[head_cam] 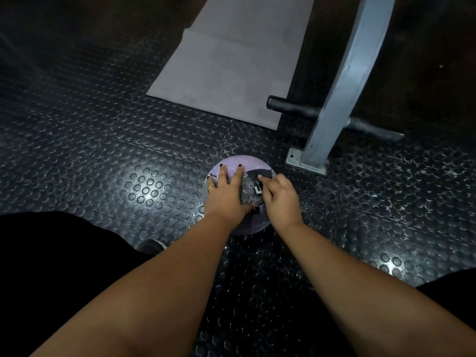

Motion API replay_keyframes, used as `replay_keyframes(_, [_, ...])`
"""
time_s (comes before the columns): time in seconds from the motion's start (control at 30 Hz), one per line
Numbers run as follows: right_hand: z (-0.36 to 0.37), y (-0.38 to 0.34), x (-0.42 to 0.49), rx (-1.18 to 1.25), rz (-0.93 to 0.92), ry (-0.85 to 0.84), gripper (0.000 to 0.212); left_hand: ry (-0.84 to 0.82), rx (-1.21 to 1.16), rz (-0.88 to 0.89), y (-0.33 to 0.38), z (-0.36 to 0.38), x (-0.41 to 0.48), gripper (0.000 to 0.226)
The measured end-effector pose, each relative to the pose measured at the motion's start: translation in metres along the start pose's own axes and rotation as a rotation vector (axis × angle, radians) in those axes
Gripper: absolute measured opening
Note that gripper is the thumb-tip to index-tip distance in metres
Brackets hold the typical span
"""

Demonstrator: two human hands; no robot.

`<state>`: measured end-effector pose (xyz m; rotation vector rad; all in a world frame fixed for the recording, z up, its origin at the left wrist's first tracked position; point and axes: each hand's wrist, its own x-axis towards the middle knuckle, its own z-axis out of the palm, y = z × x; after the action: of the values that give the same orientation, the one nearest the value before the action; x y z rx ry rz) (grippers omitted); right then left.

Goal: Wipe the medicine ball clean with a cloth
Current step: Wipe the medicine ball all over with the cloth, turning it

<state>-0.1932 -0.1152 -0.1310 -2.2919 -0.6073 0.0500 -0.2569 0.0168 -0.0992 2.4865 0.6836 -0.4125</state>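
Atop ball (233,161), left hand (226,195) flat; right (282,199) pinches cloth (258,173).

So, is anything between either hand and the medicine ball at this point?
Only the cloth. The left hand rests bare on the medicine ball, fingers spread. The right hand grips the cloth, which lies on the ball's top between that hand and the surface. Nothing else visible intervenes.

Illegible white marking (258,189) on medicine ball (247,163)
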Motion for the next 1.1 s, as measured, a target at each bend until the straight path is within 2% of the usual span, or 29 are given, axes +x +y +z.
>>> replay_keyframes(0.17, [0.001,0.003,0.015,0.02,0.201,0.028,0.03,0.001,-0.001,-0.004,0.002,0.0,0.001,0.101])
replay_keyframes(0.23, [0.001,0.001,0.019,0.003,0.227,0.027,0.03,-0.003,-0.003,-0.01,0.003,-0.001,0.001,0.101])
replay_keyframes(0.47, [0.006,-0.025,-0.002,-0.176,-0.17,-0.073,0.027,-0.008,-0.016,-0.018,0.003,-0.004,0.003,0.092])
replay_keyframes(0.53, [0.006,-0.023,-0.001,-0.201,-0.221,-0.093,0.027,-0.009,-0.015,-0.014,0.002,-0.003,0.002,0.09])
replay_keyframes(0.67, [0.003,-0.013,0.004,-0.087,-0.123,-0.069,0.03,-0.01,-0.025,-0.007,0.002,-0.002,0.001,0.095])
replay_keyframes(0.97, [0.001,0.004,0.022,-0.11,0.159,0.01,0.027,0.0,-0.002,-0.004,0.002,-0.001,0.004,0.102])
replay_keyframes(1.1, [0.006,-0.014,0.013,-0.119,-0.015,-0.028,0.03,-0.004,-0.021,-0.019,0.002,-0.003,0.006,0.099])
